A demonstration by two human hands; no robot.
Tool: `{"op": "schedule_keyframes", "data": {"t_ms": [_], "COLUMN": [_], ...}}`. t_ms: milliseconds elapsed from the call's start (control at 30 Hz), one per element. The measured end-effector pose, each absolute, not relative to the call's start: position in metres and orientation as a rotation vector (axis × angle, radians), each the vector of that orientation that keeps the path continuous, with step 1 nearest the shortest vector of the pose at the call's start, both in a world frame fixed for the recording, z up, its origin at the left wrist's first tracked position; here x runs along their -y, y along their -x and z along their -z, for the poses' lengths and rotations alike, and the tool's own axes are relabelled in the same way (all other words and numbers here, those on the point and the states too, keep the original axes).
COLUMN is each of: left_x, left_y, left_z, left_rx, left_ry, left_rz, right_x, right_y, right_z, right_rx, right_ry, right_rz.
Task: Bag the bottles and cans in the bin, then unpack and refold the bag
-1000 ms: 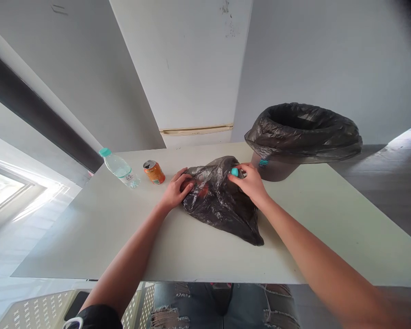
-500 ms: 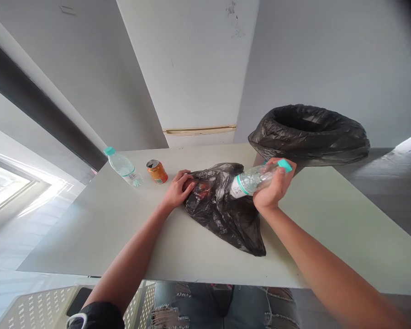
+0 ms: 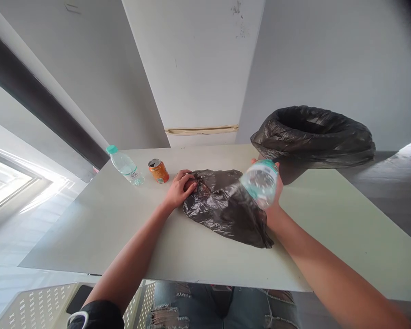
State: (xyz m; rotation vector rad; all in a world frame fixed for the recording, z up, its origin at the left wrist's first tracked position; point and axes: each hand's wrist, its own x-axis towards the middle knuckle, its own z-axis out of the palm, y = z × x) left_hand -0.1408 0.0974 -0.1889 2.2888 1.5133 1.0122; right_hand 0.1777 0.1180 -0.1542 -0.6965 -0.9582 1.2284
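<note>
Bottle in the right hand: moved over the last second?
Yes, rightward against the bin: a second ago the bottle had its cap left of the liner; now it reaches below the liner's left end.

A bottle is near the table's far left corner, a can right of it, a bag mid-table with its left end under the left hand, a second bottle in the right hand at the bag's right end, and a bin by the far right corner.

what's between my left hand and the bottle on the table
The orange can stands on the table between your left hand and that bottle, as the head view shows.
</note>
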Motion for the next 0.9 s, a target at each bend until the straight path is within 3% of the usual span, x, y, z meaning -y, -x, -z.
{"op": "schedule_keyframes", "data": {"t_ms": [300, 533, 733, 900], "left_x": [-0.094, -0.083, -0.077, -0.080], "left_y": [0.138, 0.140, 0.139, 0.142], "left_z": [0.183, 0.177, 0.166, 0.162], "left_rx": [-1.517, -1.631, -1.755, -1.825], "left_ry": [-2.300, -2.230, -2.470, -2.499], "left_rz": [-1.061, -1.595, -1.283, -1.230], "right_x": [-0.112, -0.100, -0.103, -0.100], "right_y": [-0.161, -0.155, -0.155, -0.151], "right_z": [0.151, 0.149, 0.155, 0.155], "right_rx": [0.840, 1.142, 1.276, 1.326], "right_ry": [0.577, 0.644, 0.713, 0.649], "right_rz": [-1.176, -1.144, -1.126, -1.207]}}
